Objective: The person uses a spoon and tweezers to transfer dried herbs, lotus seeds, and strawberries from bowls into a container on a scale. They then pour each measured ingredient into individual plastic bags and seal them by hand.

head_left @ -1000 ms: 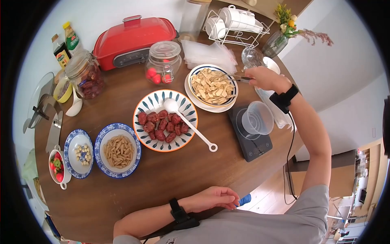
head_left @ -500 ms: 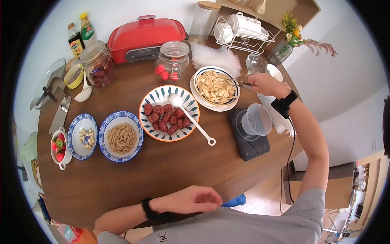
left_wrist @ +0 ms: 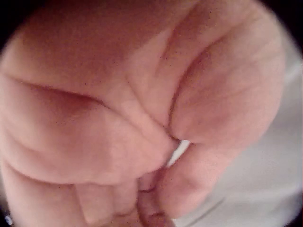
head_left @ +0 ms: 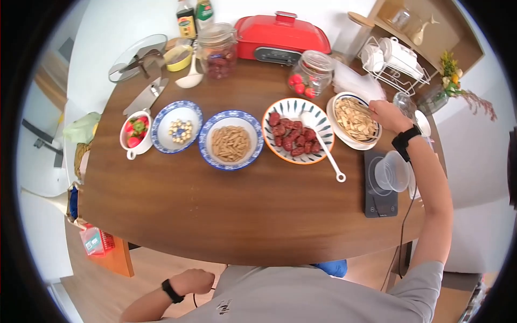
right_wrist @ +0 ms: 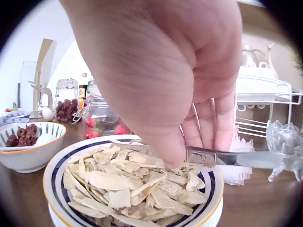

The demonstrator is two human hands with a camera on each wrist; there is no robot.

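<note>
My right hand [head_left: 389,116] is over the right rim of a blue-rimmed bowl of pale dried slices [head_left: 353,119]. In the right wrist view, its thumb and fingers pinch metal tongs [right_wrist: 222,158] lying across the slices [right_wrist: 137,184]. A clear plastic cup [head_left: 392,171] stands on a black scale [head_left: 381,202], below the right wrist. My left hand [head_left: 193,281] hangs beyond the table's front edge with its fingers bent, holding nothing that shows; the left wrist view shows the palm [left_wrist: 118,104] close up, fingers partly hidden.
Left of the slices are a plate of red dates [head_left: 272,149], bowls of brown pieces [head_left: 230,144] and white beads [head_left: 180,132], and a strawberry dish [head_left: 137,132]. Behind stand jars [head_left: 311,75], a red cooker [head_left: 283,40] and a cup rack [head_left: 396,63]. A white spoon [head_left: 329,156] crosses the date plate.
The head view has swung left, so the table things appear farther right. My left hand has moved down off the table's edge. My right hand stays at the slices with the tongs.
</note>
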